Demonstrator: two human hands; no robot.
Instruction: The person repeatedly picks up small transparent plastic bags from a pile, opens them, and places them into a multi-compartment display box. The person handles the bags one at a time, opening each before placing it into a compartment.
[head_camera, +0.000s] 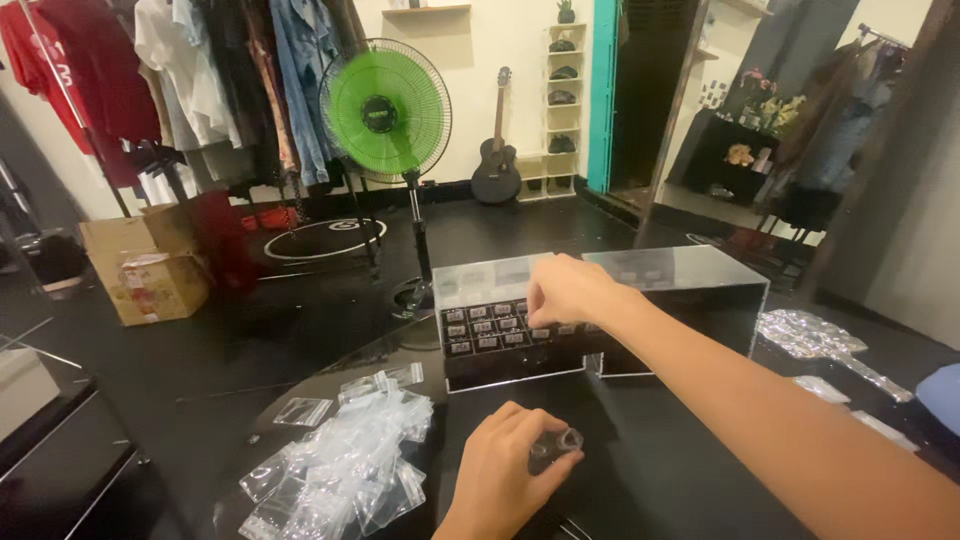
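Left grip is narrow: left hand (505, 470) curls near the bottom edge of the view, thumb and fingers pinched round a small clear ring-like piece (566, 441) (shape hard to make out, could be a tiny bag or a small transparent part), held at the fingertips just above the dark bench (690, 470). Right hand (568, 290) reaches forward across the bench, fingers bunched and pointing down onto the top front edge of a clear acrylic drawer box (495, 335); fingertips are at the small labelled drawers in the upper right of the drawer grid, grip closed to a pinch, but cannot tell if anything sits between the fingers. Second clear box (690, 290) stands touching the first on its right, partly behind the forearm. Pile of small clear zip bags (345, 465) lies on the bench left of the left hand, near but not touching it. Shiny silver wrapped item (815, 340) lies to the far right on the bench. Background: green standing fan (388, 112), black guitar (496, 160) against the wall, clothes rack (200, 80), cardboard boxes (145, 260) on the floor.
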